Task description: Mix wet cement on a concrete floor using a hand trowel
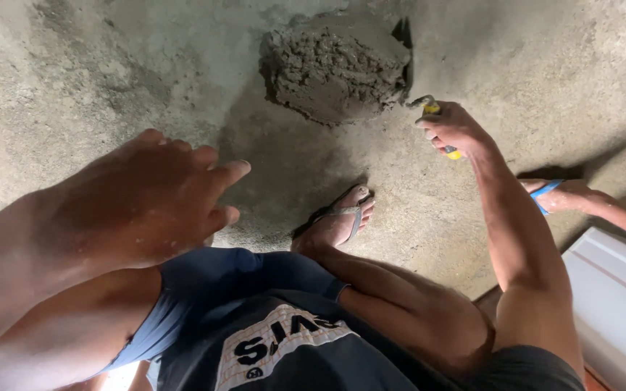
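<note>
Right hand, right of centre, was clenched round a yellow-handled trowel; its blade ran up-left into the wet mortar heap at top centre on the concrete floor; left hand, lower left, hung released, fingers spread, farther from the heap; no containers in view.

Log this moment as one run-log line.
right hand: grips yellow-handled trowel | trowel: at wet mortar pile | left hand: empty, fingers spread | floor: concrete
</note>
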